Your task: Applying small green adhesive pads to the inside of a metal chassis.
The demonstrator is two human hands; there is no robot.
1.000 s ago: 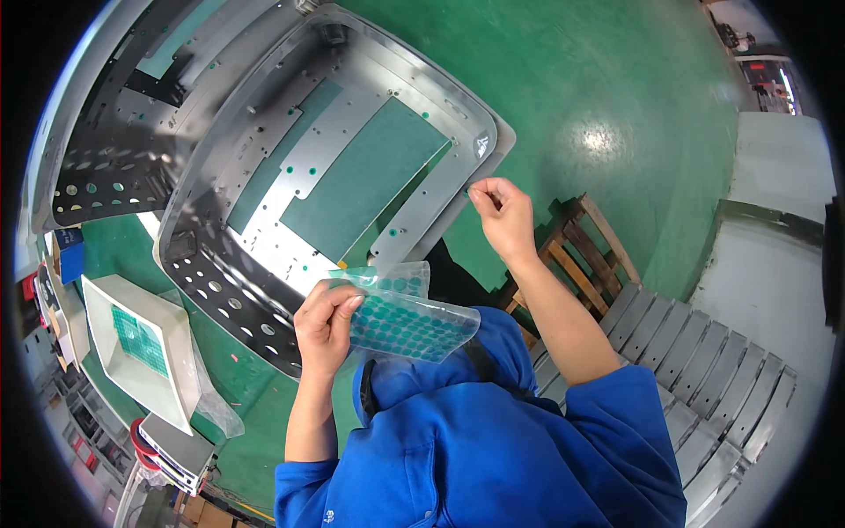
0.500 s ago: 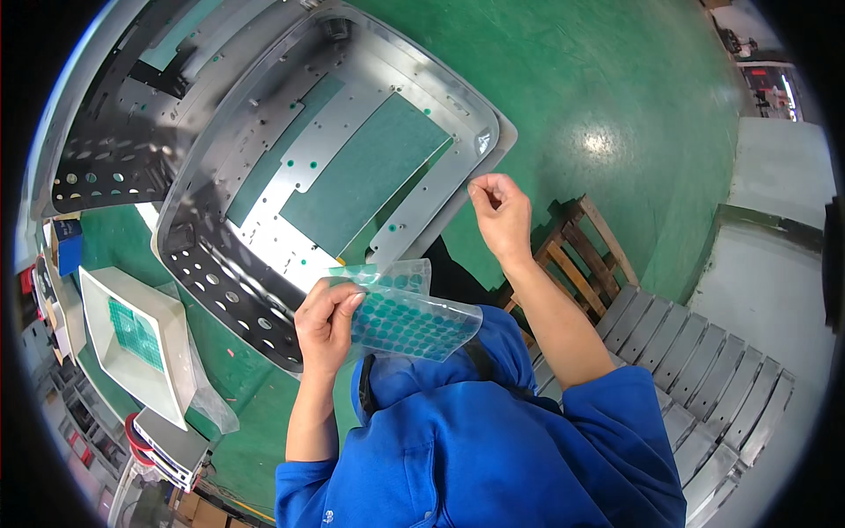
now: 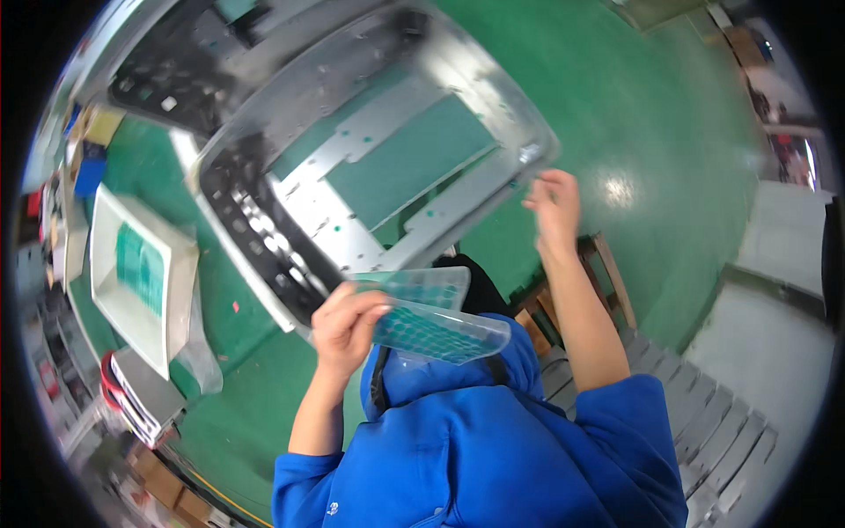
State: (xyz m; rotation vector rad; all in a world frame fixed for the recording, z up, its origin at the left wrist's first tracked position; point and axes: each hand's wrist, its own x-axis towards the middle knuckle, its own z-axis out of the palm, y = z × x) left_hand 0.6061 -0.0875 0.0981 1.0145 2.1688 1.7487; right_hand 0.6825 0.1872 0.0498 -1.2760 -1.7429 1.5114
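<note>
Since the earlier picture the right hand [image 3: 553, 204] has risen a little toward the corner of the metal frame [image 3: 458, 202], and it now looks smeared by motion; the view itself has swung, so the frame sits more centrally. The left hand [image 3: 345, 324] has kept its place and its hold.

The left hand's grip is pressed on the near edge of a flexible clear plastic sheet [image 3: 436, 327], thumb over the top and fingers beneath. The sheet is thin and glossy, with rounded corners, and carries a close grid of small teal-green dots; a second, paler leaf of it curls up behind. It hangs in front of the person's chest, over the blue jacket [image 3: 475, 449], just below the frame's lower edge.

The right hand's fingers are drawn loosely together at the frame's right corner; whether they pinch anything I cannot tell.

The frame is dull grey sheet metal, rounded at the corners and pierced with many small holes, with green showing through its openings. It lies on a green counter [image 3: 229, 308], beside a shallow white tray [image 3: 141, 277].
</note>
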